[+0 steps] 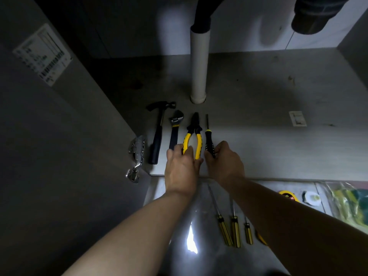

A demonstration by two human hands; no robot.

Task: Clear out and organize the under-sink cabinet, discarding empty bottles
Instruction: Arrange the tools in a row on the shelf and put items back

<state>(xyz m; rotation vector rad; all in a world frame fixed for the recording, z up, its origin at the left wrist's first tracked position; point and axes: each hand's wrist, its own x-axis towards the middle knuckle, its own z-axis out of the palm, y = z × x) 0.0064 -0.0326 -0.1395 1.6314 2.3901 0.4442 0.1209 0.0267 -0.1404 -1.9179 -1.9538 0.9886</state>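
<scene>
The left hand [180, 168] curls its fingers and thumb around the yellow handles of the pliers [194, 132], which lie flat on the cabinet floor [258, 140] pointing away from it. Just beside it, the right hand [224, 162] grips the lower end of a black screwdriver [208, 136]. To the left of the left hand, a wrench [175, 128] and a hammer [158, 134] lie in the same row, with a door hinge [137, 154] further left. Beyond both hands a white pipe [199, 64] stands upright out of the floor. Nearer than the hands, under the right forearm, three screwdrivers [235, 230] lie side by side outside the cabinet. To their right are a yellow tape measure [287, 196], a white roll [311, 198] and a plastic bag [346, 202].
</scene>
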